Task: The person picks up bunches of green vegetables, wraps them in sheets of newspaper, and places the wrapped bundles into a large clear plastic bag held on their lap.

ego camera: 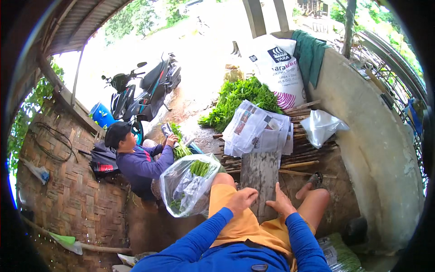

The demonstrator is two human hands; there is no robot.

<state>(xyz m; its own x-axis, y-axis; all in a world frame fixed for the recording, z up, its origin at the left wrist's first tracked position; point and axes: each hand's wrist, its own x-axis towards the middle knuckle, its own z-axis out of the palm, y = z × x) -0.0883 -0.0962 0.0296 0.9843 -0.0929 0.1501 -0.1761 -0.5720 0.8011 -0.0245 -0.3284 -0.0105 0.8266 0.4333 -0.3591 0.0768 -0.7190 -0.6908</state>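
Note:
My left hand (242,200) is above my left thigh, its fingers curled and nothing visible in them; whether they are fully closed is unclear. Over the near end of a weathered wooden plank (260,170), my right hand (281,201) is empty, with thumb and fingers apart. Printed newspaper sheets (255,131) lie over the plank's far end. Beyond them is a pile of leafy green stems (249,93). Beside my left knee stands a clear plastic bag (188,185) with newspaper and green stems inside.
At the left a co-worker (142,163) holds a newspaper-wrapped bundle of stems (181,149). Bamboo sticks (302,153) lie under a white plastic bag (321,127), near a white fertilizer sack (289,74). A concrete wall (377,146) curves along the right. A motorbike (146,88) stands outside.

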